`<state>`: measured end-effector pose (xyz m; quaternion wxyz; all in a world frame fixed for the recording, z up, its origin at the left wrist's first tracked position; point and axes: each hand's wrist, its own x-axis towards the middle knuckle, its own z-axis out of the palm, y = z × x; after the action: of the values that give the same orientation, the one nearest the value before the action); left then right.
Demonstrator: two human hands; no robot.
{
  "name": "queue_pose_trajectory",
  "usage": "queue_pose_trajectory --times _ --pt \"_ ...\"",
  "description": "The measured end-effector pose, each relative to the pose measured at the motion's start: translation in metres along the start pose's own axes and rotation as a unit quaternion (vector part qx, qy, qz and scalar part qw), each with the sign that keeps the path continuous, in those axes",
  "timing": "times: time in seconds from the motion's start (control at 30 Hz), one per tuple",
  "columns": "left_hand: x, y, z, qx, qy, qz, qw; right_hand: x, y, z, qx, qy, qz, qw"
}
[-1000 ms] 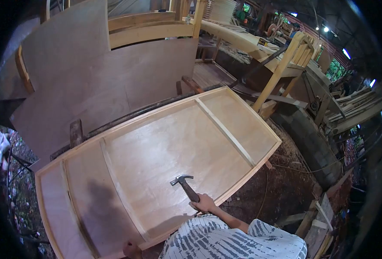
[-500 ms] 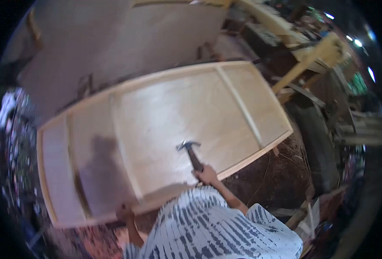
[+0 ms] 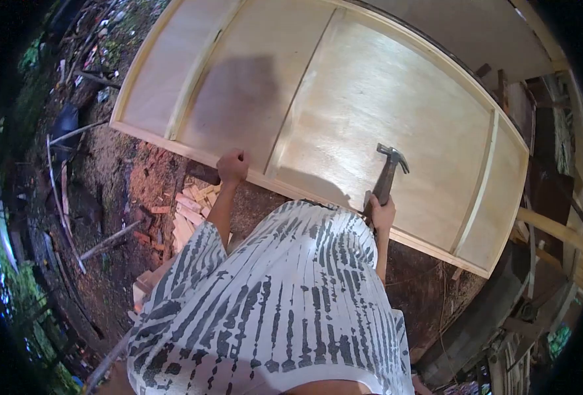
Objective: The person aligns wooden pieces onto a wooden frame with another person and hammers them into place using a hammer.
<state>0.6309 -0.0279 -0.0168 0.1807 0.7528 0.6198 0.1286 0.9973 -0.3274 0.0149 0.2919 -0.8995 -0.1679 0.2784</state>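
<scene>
My right hand (image 3: 382,212) is wrapped round the handle of a claw hammer (image 3: 385,181), whose metal head points away from me over the panel. My left hand (image 3: 233,166) is closed at the near edge of the framed plywood panel (image 3: 370,85); whatever it may hold is too hidden to make out. Light wooden strips form the panel's rim, and crosspieces such as the left one (image 3: 196,82) and the right one (image 3: 479,184) divide it. Shadows fall across its surface.
Cut wood offcuts (image 3: 189,214) lie in a pile on the ground below my left arm. Sticks and debris (image 3: 61,197) cover the ground at left. Timber beams (image 3: 552,230) stand at right, and a large plywood sheet (image 3: 463,33) is behind the panel.
The view has swung down and to the left, bringing the offcuts and ground into sight. My right hand still grips the hammer, and my left hand remains closed by the panel's near edge.
</scene>
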Motion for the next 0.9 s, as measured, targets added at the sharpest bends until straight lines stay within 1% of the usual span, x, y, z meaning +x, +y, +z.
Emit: queue_pose_trajectory --times 0.1,0.23,0.27,0.33,0.37,0.43,0.53,0.6,0.63,0.7,0.8,0.9 --pt "0.002 -0.005 0.007 0.021 -0.011 0.003 1.0 0.003 0.006 0.003 -0.005 0.013 -0.01 1.0" --pt "-0.003 0.001 0.004 0.009 -0.005 -0.011 1.0 0.004 0.006 -0.001 -0.032 -0.004 -0.002 0.999" --pt "-0.002 0.001 0.004 0.013 -0.014 -0.009 1.0 0.003 0.007 0.001 -0.029 -0.011 -0.008 0.999" --pt "0.002 -0.001 0.004 0.018 -0.015 -0.008 1.0 0.002 0.007 0.003 0.006 0.01 0.009 1.0" --pt "0.002 -0.003 0.004 0.02 -0.019 -0.005 1.0 0.002 0.006 0.002 0.03 -0.004 0.0 1.0" --pt "0.001 -0.003 0.003 0.022 -0.02 -0.008 1.0 0.0 0.005 0.001 0.029 -0.002 -0.005 1.0" --pt "-0.001 0.001 -0.002 -0.014 -0.016 -0.006 1.0 -0.001 0.002 0.001 0.016 -0.001 -0.011 1.0" --pt "0.001 0.002 -0.004 0.026 -0.046 -0.029 0.998 -0.002 0.0 0.001 0.008 -0.005 -0.016 1.0" --pt "0.002 0.001 -0.004 0.028 -0.044 -0.034 0.998 -0.004 -0.002 0.0 0.014 -0.012 -0.005 1.0" --pt "0.004 -0.002 -0.003 0.042 -0.057 -0.025 0.997 -0.006 -0.006 0.001 0.021 -0.02 0.005 1.0" --pt "0.003 0.002 -0.005 0.013 -0.04 -0.036 0.998 -0.003 -0.003 0.002 -0.013 -0.007 0.01 1.0" --pt "0.003 0.005 -0.009 0.021 -0.041 -0.038 0.998 0.0 0.003 0.004 -0.037 -0.011 0.015 0.999"
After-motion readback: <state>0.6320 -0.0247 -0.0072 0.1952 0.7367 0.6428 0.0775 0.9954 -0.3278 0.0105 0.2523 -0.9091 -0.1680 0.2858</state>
